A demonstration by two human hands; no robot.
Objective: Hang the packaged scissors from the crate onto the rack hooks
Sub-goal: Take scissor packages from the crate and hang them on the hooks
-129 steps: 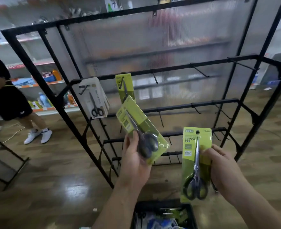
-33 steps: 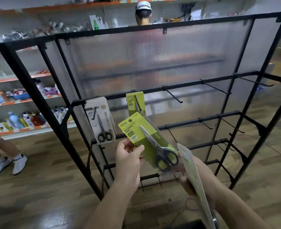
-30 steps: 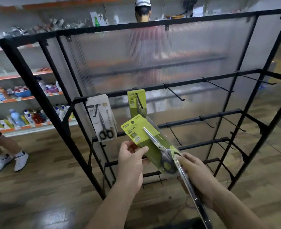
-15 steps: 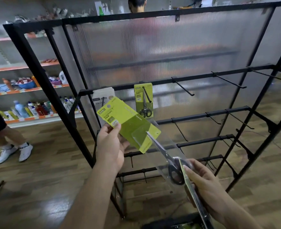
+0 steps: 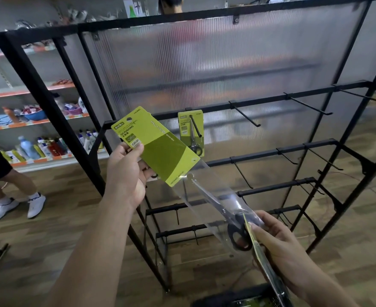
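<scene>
- Wooden floor [image 5: 49, 244] all round, shop shelves [image 5: 27, 122] behind, black rack [image 5: 38, 89] right in front of me.
- Hands apart: left hand [image 5: 127, 173] pinches the green card [image 5: 160, 147]; right hand [image 5: 277, 244] grips the scissors [image 5: 215, 203] in their clear sleeve, plus a second pack [image 5: 262, 258] edge-on.
- Hung pack [image 5: 191, 131] at the top rail's left end, free hooks [image 5: 244, 116] rightward.
- Crate [image 5: 231, 296] by my right wrist.

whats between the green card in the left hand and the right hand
Head view: a clear plastic sleeve spans that gap, scissors inside it, blade tips near the green card, black handles at the right hand.
</scene>
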